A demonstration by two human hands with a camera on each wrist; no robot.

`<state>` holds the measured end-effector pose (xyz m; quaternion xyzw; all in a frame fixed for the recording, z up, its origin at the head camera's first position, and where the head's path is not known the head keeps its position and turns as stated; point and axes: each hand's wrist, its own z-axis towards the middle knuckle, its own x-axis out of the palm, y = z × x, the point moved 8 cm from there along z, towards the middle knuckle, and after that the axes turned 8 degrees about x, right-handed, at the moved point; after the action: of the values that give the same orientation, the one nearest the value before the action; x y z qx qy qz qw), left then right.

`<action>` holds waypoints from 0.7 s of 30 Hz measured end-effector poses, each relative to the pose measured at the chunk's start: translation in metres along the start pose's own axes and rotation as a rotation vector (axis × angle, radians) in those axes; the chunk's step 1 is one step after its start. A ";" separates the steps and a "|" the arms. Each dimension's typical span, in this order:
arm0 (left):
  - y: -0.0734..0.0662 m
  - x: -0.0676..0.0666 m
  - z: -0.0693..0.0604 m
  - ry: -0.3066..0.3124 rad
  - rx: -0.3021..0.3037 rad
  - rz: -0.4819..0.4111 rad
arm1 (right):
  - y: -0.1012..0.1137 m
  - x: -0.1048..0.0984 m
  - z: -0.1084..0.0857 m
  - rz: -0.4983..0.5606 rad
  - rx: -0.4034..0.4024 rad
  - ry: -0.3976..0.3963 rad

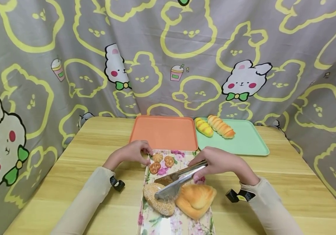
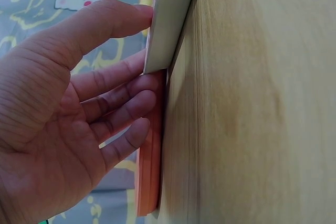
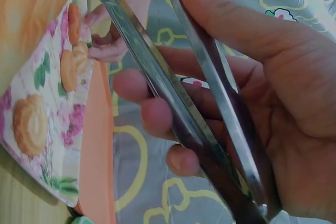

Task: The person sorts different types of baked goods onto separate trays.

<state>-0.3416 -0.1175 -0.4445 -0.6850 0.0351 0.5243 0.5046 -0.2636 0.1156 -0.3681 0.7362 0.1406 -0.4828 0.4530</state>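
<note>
My right hand (image 1: 219, 161) grips metal tongs (image 1: 182, 179), thumb on one arm and fingers on the other. The tongs' arms stand apart; one tip lies over the oval sesame bread (image 1: 163, 207), the other near its far edge. Beside that bread is a golden pastry (image 1: 197, 199). Both lie on a floral tray (image 1: 153, 225). My left hand (image 1: 134, 152) touches this tray's far left corner, with thumb and index finger against the rim (image 2: 165, 35) and the other fingers loosely bent. Close by are small pretzel-shaped cookies (image 1: 155, 168) and a round ridged cookie (image 1: 157, 158).
Behind the floral tray lie an orange tray (image 1: 165, 132) and, to its right, a green tray (image 1: 247, 138) with a yellow bread (image 1: 204, 127) and a ridged long bread (image 1: 221, 126). Another round cookie (image 3: 30, 124) shows in the right wrist view. A patterned curtain (image 1: 156, 42) hangs behind the wooden table (image 1: 288, 182).
</note>
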 end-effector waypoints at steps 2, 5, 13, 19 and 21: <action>0.000 -0.001 0.001 -0.001 0.001 0.002 | 0.000 -0.002 0.000 -0.016 0.000 -0.021; 0.000 -0.001 0.001 0.002 0.007 0.008 | 0.001 -0.005 0.000 -0.023 0.001 -0.044; 0.001 -0.001 0.001 0.006 0.010 0.008 | -0.002 -0.024 -0.008 0.001 0.031 -0.172; 0.001 -0.001 0.002 0.007 0.022 0.045 | -0.017 -0.054 -0.027 0.035 0.079 -0.331; 0.002 -0.001 0.002 0.002 0.018 0.040 | -0.025 -0.067 -0.036 0.031 0.106 -0.409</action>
<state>-0.3442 -0.1179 -0.4449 -0.6803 0.0542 0.5332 0.5000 -0.2914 0.1737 -0.3207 0.6477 0.0090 -0.6219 0.4402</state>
